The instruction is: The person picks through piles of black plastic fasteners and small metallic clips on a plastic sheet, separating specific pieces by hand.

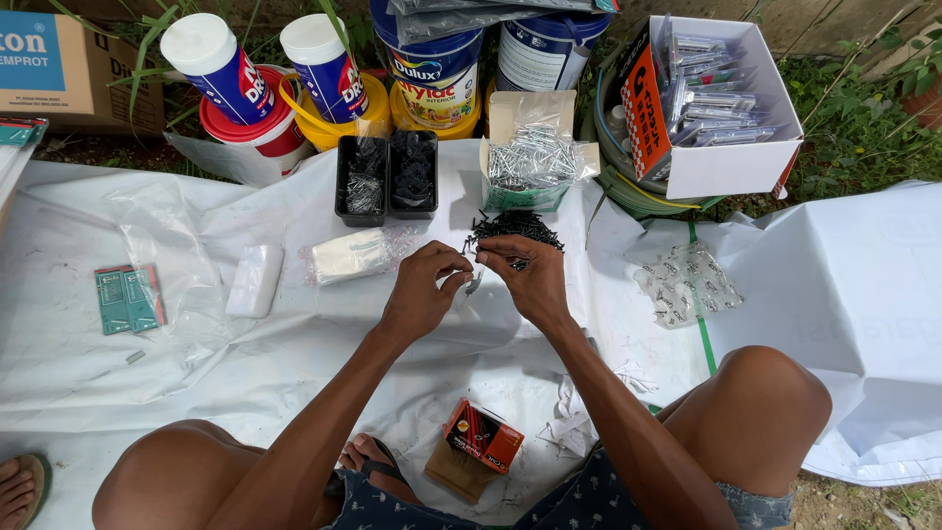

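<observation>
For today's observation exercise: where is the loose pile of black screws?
In the head view, the pile of black screws lies on the white sheet, just beyond both hands, in front of the open box of silver nails.

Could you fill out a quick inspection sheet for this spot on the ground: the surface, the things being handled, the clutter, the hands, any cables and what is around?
Surface: white plastic sheet spread on the ground, creased.
Job's things: pile of small black screws; small clear plastic bag hanging between both hands.
Clutter: two black trays, open box of silver nails, heap of clear bags, orange carton, green packets.
Fingers: left hand and right hand close together, pinching the bag; the exact grip is unclear.
Cables: nothing seen.
Surroundings: paint buckets, white box of packaged hardware, grass.
</observation>
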